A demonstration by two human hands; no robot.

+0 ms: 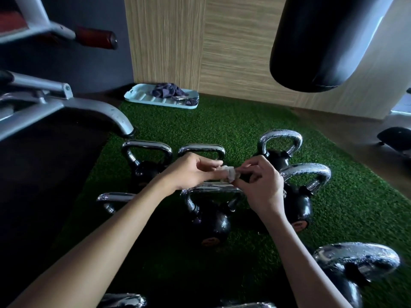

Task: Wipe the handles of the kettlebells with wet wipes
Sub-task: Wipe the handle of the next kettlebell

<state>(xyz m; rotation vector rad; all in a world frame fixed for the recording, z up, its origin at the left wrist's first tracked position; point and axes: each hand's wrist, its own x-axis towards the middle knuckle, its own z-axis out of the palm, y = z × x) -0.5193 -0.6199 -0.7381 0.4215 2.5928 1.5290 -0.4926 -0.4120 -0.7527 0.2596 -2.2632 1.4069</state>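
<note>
A small, crumpled white wet wipe is pinched at either end by the left hand and right hand, just above a black kettlebell and its chrome handle. Other kettlebells stand around it on green turf, below a wood-panelled wall and a black punching bag.

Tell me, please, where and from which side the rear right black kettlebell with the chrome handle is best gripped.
Take the top bar of its chrome handle from above: the loop stands upright and uncovered over the black kettlebell body, while another black kettlebell crowds its near side.
</note>
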